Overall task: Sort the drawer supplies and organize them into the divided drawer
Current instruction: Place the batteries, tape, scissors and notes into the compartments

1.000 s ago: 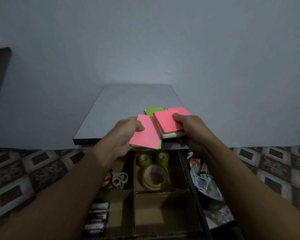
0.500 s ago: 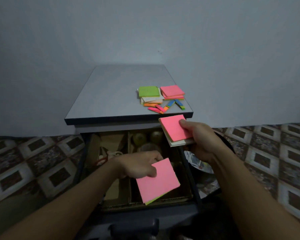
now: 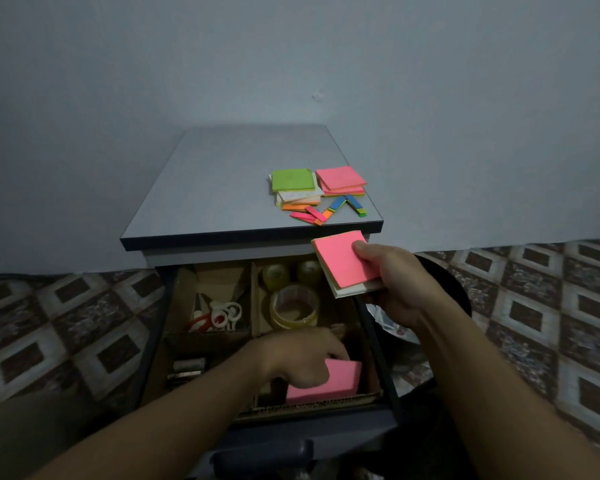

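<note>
Near right compartment of the divided cardboard-lined drawer [image 3: 309, 406]: left hand [image 3: 302, 358] grasping a square pink sticky-note pad [image 3: 331, 384].
Above the drawer's right rim, the right hand [image 3: 399, 282] clasps a pink-topped stack of paper pads [image 3: 343, 265]; farther, a green square pad [image 3: 292, 179] lies near the front right corner of the grey cabinet top [image 3: 222, 195].

At lower centre, a left hand [image 3: 302, 358] holds a pink pad [image 3: 329, 382] down inside the front right compartment of an open drawer [image 3: 370, 327]. At centre right, a right hand [image 3: 399, 285] grips a pink-topped stack of notes [image 3: 343, 265] above it. More coloured pads [image 3: 292, 179] lie on the bench [image 3: 222, 188] behind.
</note>
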Tool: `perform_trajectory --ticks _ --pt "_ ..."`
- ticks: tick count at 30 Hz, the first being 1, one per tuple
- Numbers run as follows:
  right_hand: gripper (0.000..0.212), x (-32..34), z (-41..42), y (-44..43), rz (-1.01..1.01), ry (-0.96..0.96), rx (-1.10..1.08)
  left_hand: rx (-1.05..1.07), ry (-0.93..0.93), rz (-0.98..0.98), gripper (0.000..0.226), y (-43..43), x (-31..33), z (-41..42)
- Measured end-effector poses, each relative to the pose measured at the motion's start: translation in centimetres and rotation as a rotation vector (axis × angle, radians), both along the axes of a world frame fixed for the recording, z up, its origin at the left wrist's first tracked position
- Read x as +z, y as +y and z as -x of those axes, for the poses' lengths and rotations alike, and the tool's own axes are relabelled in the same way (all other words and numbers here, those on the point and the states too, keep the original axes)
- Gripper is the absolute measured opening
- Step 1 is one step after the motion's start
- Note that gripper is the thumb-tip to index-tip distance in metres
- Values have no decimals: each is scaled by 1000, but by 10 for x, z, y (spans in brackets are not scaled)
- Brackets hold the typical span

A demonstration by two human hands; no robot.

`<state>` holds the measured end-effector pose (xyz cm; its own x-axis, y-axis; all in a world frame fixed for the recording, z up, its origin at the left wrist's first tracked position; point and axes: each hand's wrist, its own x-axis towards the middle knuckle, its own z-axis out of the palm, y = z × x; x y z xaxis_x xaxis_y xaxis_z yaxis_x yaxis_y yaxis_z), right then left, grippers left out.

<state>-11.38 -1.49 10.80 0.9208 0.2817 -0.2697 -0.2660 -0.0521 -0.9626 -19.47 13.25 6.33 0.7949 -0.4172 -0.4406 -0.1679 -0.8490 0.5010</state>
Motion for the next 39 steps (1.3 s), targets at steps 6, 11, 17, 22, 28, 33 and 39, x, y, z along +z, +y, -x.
perform_trajectory --ticks 6,11,17,22,28,33,39 --pt "23 -9 -1 2 27 -15 24 76 -13 -126 36 -11 -22 3" --pt "26 -14 -6 -1 43 -20 27 160 -126 -110 27 -6 -5 23" --pt "25 -19 -8 0 50 -10 28 349 -45 -300 21 2 -2 30" --pt "24 -20 -8 4 60 -18 47 412 133 -254 16 -9 -9 25" --pt "25 -20 -10 5 66 -24 67 541 131 -163 33 -3 -7 26" --pt "20 -20 -7 5 75 -34 119 537 132 -142 24 -3 -3 25" --pt "22 -24 -3 3 136 -46 151 636 145 137 18 17 11 14"
